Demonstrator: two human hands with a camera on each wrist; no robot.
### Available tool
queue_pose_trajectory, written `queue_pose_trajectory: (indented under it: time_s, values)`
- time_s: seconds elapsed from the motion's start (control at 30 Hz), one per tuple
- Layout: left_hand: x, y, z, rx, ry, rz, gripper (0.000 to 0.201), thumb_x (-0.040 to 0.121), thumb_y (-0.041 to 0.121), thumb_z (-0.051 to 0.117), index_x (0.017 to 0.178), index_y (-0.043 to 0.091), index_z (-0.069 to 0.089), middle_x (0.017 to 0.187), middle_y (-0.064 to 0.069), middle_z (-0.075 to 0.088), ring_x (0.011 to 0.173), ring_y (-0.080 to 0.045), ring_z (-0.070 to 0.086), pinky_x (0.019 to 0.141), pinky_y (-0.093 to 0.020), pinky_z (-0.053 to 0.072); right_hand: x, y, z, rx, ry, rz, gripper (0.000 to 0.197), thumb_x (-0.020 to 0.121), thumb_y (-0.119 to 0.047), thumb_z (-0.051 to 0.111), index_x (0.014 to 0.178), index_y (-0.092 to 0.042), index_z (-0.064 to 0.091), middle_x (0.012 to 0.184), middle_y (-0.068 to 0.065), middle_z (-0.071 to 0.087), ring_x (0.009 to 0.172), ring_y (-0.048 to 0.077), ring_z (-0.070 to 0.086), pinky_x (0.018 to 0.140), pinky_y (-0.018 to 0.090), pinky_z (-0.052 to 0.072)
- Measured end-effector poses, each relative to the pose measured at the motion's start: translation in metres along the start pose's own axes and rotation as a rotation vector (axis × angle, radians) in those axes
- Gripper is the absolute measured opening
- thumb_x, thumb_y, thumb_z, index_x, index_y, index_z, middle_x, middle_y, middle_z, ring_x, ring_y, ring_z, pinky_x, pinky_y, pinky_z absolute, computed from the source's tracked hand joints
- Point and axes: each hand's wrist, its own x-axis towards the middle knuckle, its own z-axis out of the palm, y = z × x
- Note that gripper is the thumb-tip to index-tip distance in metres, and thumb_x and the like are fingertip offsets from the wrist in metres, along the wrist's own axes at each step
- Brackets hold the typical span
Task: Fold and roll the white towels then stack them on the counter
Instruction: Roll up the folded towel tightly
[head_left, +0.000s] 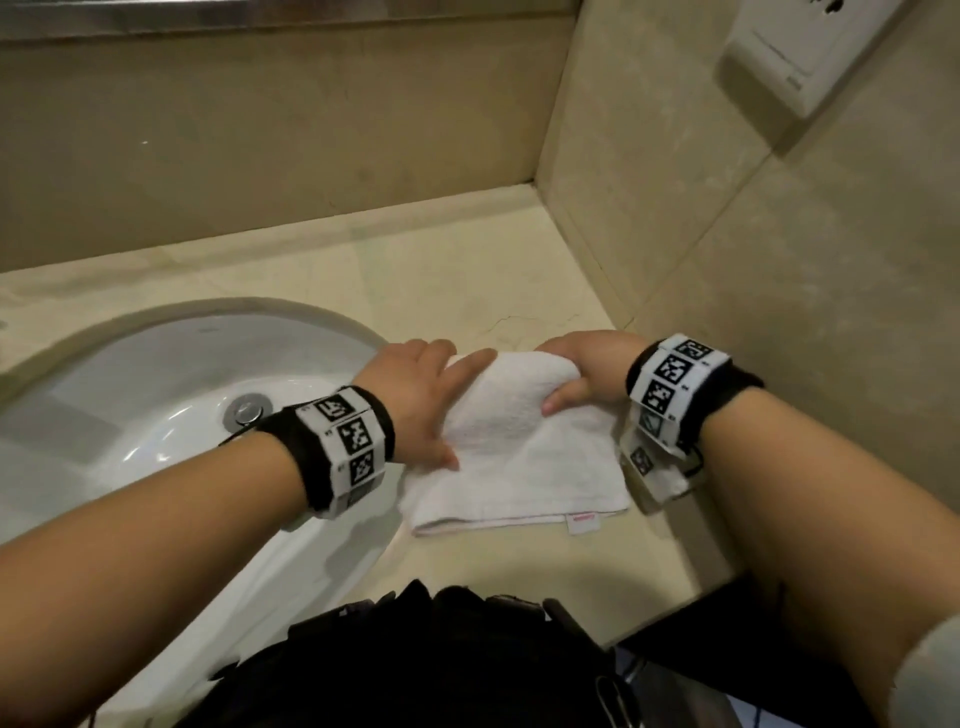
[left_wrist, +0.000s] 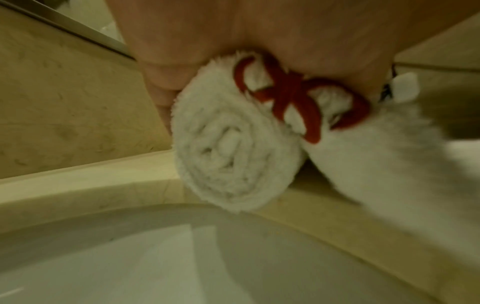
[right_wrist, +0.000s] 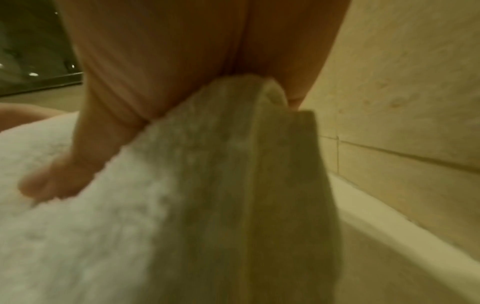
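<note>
Presently I observed one white towel (head_left: 511, 441) on the counter (head_left: 426, 270), right of the sink (head_left: 130, 395) and near the right-hand wall. Its far portion was wound into a roll; its near portion lay flat, ending at the folded near edge with a small label (head_left: 581, 522).

Grip state: my left hand (head_left: 415, 400) was cupped over the left end of the roll, fingers curled round it, thumb against the flat part. My right hand (head_left: 589, 371) clasped the right end likewise, thumb pressed on the roll's near face. Neither hand was released.

Handling, by my estimate:
1. Light, soft terry pile; it would compress readily and not hold shape unaided.
2. Not slippery; the pile would likely grip skin and itself.
3. Not fragile.
4. Best held at both ends of the roll, with even pressure, or the spiral seen in the left wrist view (left_wrist: 233, 160) would probably telescope or loosen.

Count:
- Towels: one in view.
- Finished rolls stacked: none visible.
- Sinks: one, with one drain plug (head_left: 248, 409).
- Red cord (left_wrist: 291, 98), seen at the left palm: one; I could not tell its attachment.
</note>
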Motion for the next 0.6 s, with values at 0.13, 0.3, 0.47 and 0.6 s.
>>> queue_pose_trajectory:
  time_s: [0.13,0.3,0.47,0.6]
  values:
    - [0.016,-0.002,-0.011,-0.146,-0.065,-0.062,0.090,0.066,0.047,0.066,0.138,0.035,0.013,0.113,-0.002,0.058,0.097,-0.021,0.058,0.081,-0.033,0.047,-0.006,-0.003,0.011,-0.266,0.242,0.009,0.072,0.069,-0.065,0.059,0.126,-0.023,0.045,0.122,0.003,0.055,0.109,0.024,0.052,0.094,0.037,0.041]
    - [0.018,-0.014,-0.014,-0.583,-0.327,-0.087,0.073,0.065,0.045,0.074,0.126,0.036,0.036,0.078,0.020,0.056,0.043,0.009,0.052,0.063,-0.023,0.048,-0.029,0.002,0.061,-0.434,0.420,0.020,0.104,0.059,-0.065,0.063,0.143,-0.022,0.019,0.138,0.007,0.040,0.123,0.026,0.040,0.106,0.039,0.025]
    - [0.000,-0.004,-0.003,-0.221,-0.065,-0.031,0.101,0.057,0.071,0.064,0.138,0.034,0.017,0.126,0.001,0.051,0.101,-0.019,0.057,0.088,-0.035,0.046,-0.018,-0.010,0.027,-0.318,0.273,0.025,0.049,0.072,-0.042,0.059,0.117,-0.024,0.050,0.109,0.004,0.062,0.095,0.028,0.060,0.079,0.032,0.046]
    - [-0.010,0.002,0.008,0.026,-0.008,-0.019,0.116,0.058,0.068,0.064,0.142,0.032,-0.006,0.131,-0.007,0.042,0.108,-0.026,0.049,0.092,-0.037,0.042,-0.010,-0.021,-0.002,-0.315,0.055,0.091,0.042,0.072,-0.048,0.061,0.106,-0.023,0.057,0.100,0.001,0.068,0.087,0.027,0.064,0.079,0.038,0.054]
